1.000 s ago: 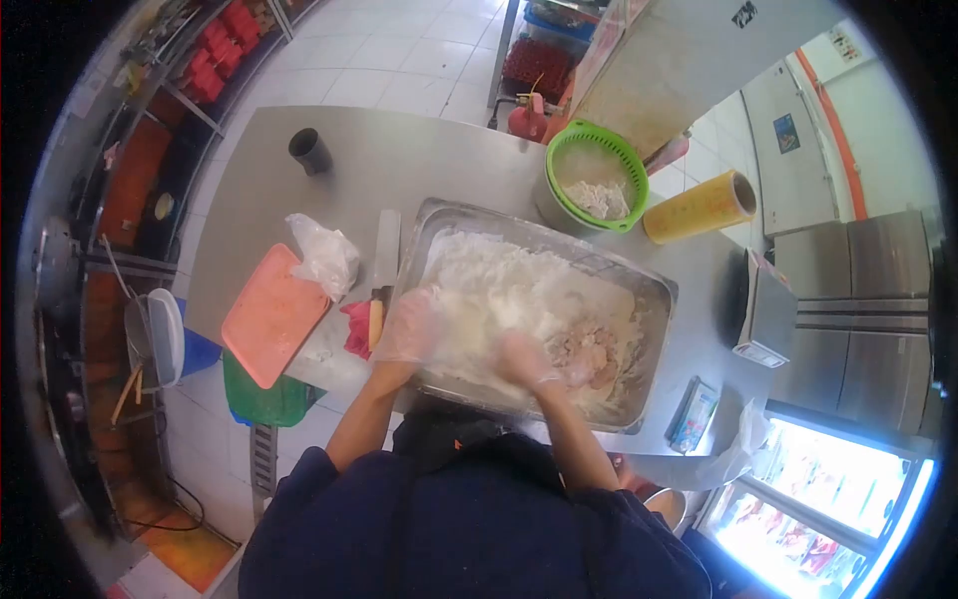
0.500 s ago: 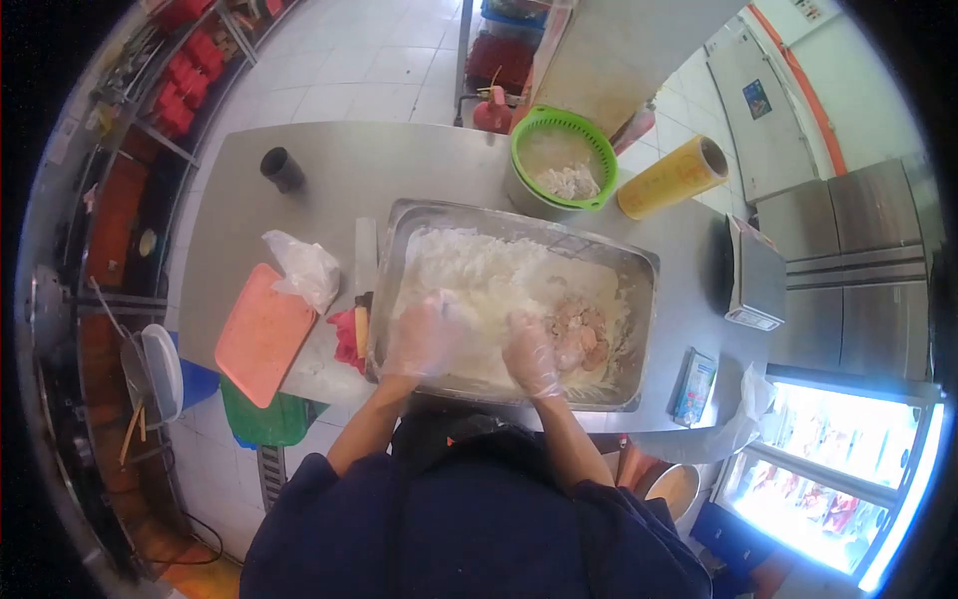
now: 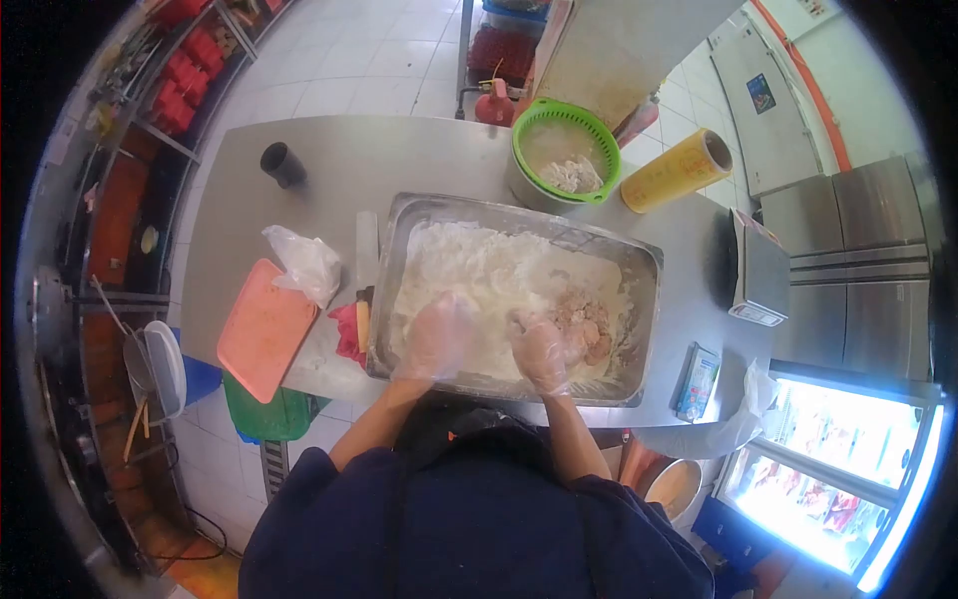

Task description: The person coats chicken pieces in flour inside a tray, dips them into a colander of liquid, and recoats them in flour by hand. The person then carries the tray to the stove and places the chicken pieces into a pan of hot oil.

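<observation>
A large metal tray (image 3: pixel 651 299) with white flour (image 3: pixel 469 255) in it lies before me. Floured meat pieces (image 3: pixel 587 327) are heaped in its right part. My left hand (image 3: pixel 439 337), in a clear plastic glove, is over the flour at the left and blurred by motion, its fingers smeared. Just left of the meat is my right hand (image 3: pixel 539 351), also gloved, with its fingers curled together at the flour; what they hold, if anything, is too small to make out.
Left of the tray are a pink board (image 3: pixel 264 334), a plastic bag (image 3: pixel 304 265), a knife (image 3: pixel 366 250) and a black cup (image 3: pixel 283 165). Behind it stand a green basket (image 3: pixel 567 150) and a yellow roll (image 3: pixel 679 172). A grey box (image 3: pixel 758 268) is at the right.
Since a second ago the view has shifted, and the tray shows further left. Both hands have stayed over the flour, and my right hand's fingers have curled in near the meat.
</observation>
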{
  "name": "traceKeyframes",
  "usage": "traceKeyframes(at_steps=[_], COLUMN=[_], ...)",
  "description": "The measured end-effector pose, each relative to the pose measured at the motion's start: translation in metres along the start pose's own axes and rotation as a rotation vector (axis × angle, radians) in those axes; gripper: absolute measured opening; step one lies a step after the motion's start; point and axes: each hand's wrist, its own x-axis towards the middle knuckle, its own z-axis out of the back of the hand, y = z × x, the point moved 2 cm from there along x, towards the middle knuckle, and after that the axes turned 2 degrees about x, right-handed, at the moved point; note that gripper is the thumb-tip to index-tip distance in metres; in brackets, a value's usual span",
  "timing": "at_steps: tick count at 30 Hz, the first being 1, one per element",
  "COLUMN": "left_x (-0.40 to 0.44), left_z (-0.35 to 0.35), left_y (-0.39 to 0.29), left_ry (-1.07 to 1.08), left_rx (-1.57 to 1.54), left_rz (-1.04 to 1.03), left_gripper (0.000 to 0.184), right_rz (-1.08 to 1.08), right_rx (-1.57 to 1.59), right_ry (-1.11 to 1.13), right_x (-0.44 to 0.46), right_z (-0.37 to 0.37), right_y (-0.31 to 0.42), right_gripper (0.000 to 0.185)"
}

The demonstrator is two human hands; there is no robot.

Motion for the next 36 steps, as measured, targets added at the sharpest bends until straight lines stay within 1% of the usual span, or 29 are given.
traceKeyframes(at_steps=[1,3,4,5,6,7,8,9,10,11,13,14,15,16,17,18,19,20,21,22,23,24,26,27,28,30,32,34,36], left_x=[-0.002,0.0,0.002,0.004,0.005,0.003,-0.001,-0.002,0.0,0.001,0.007,0.011,0.012,0.01,0.008,0.008,0.008,0.009,0.008,0.005,0.006,0.012,0.009,0.008,0.015,0.017,0.016,0.02,0.017], left_z=[-0.006,-0.015,-0.021,-0.034,-0.044,-0.048,-0.049,-0.047,-0.044,-0.041,-0.033,-0.03,-0.027,-0.016,-0.003,0.006,0.007,0.007,0.006,0.002,-0.005,-0.011,0.003,0.009,0.006,-0.008,-0.004,0.008,0.022], left_y=[-0.009,-0.023,-0.021,-0.016,-0.013,-0.011,-0.006,-0.002,0.003,0.01,0.027,0.039,0.048,0.047,0.045,0.043,0.044,0.044,0.043,0.044,0.045,0.043,0.019,0.012,0.016,0.03,0.029,0.019,0.008], left_ry=[0.002,0.029,0.028,0.013,-0.001,0.001,-0.029,-0.06,-0.057,-0.054,-0.057,-0.053,-0.046,-0.046,-0.093,-0.142,-0.147,-0.155,-0.155,-0.141,-0.071,-0.02,-0.016,0.006,-0.006,0.007,0.041,0.064,0.149], left_rx=[0.0,-0.017,-0.018,-0.13,-0.243,-0.245,-0.326,-0.405,-0.402,-0.388,-0.375,-0.476,-0.576,-0.577,-0.483,-0.388,-0.391,-0.409,-0.425,-0.427,-0.426,-0.433,-0.404,-0.36,-0.368,-0.303,-0.242,-0.18,-0.117], left_rz=[0.006,0.111,0.102,0.1,0.097,0.088,0.08,0.074,0.077,0.084,0.098,0.12,0.145,0.157,0.166,0.174,0.185,0.195,0.199,0.193,0.151,0.112,0.147,0.165,0.152,0.009,-0.012,-0.044,-0.035], left_gripper=[0.021,0.019,0.019,0.021,0.025,0.025,0.03,0.035,0.035,0.038,0.042,0.047,0.053,0.053,0.049,0.044,0.044,0.042,0.04,0.04,0.04,0.041,0.04,0.04,0.04,0.038,0.038,0.037,0.035], right_rz=[0.118,0.159,0.201,0.201,0.133,0.063,0.06,-0.03,-0.121,-0.127,-0.141,-0.136,-0.01,0.113,0.112,0.054,-0.003,0.192,0.186,0.107,0.036,0.051,0.157,0.147,0.2,0.257,-0.21,-0.161,0.103], right_rx=[0.103,0.124,0.14,0.134,0.112,0.092,0.09,0.082,0.077,0.083,0.116,0.115,0.038,-0.037,-0.038,0.058,0.154,-0.027,-0.03,-0.119,-0.213,-0.23,-0.085,-0.081,-0.01,0.054,0.51,0.557,0.13], right_ry=[-0.006,-0.001,-0.001,-0.01,0.059,0.128,0.123,0.197,0.276,0.283,0.206,0.216,0.17,0.124,0.136,0.057,-0.023,-0.024,-0.023,0.078,0.178,0.176,0.161,0.159,0.123,0.101,0.093,0.074,-0.063], right_x=[-0.001,0.001,0.003,0.005,0.007,0.01,0.009,0.011,0.011,0.008,0.007,0.006,0.002,-0.003,-0.004,-0.002,0.001,0.003,0.004,0.005,0.009,0.015,0.01,0.008,0.022,0.045,0.069,0.106,0.149], right_z=[0.001,-0.009,-0.012,-0.02,-0.034,-0.037,-0.035,-0.027,-0.022,-0.022,-0.019,-0.018,-0.016,-0.01,0.001,0.021,0.032,0.032,0.034,0.038,0.042,0.047,0.045,0.05,0.069,0.104,0.135,0.163,0.191], right_y=[0.01,0.018,0.02,0.01,-0.008,-0.013,-0.019,-0.018,-0.019,-0.022,-0.028,-0.028,-0.023,-0.015,-0.012,-0.005,-0.003,0.001,0.0,-0.003,-0.007,-0.011,-0.014,-0.01,-0.001,0.024,0.046,0.048,0.067], right_gripper=[0.028,0.027,0.027,0.027,0.026,0.025,0.025,0.024,0.023,0.023,0.02,0.02,0.018,0.016,0.016,0.015,0.014,0.013,0.013,0.014,0.014,0.014,0.017,0.017,0.019,0.021,0.023,0.03,0.029])
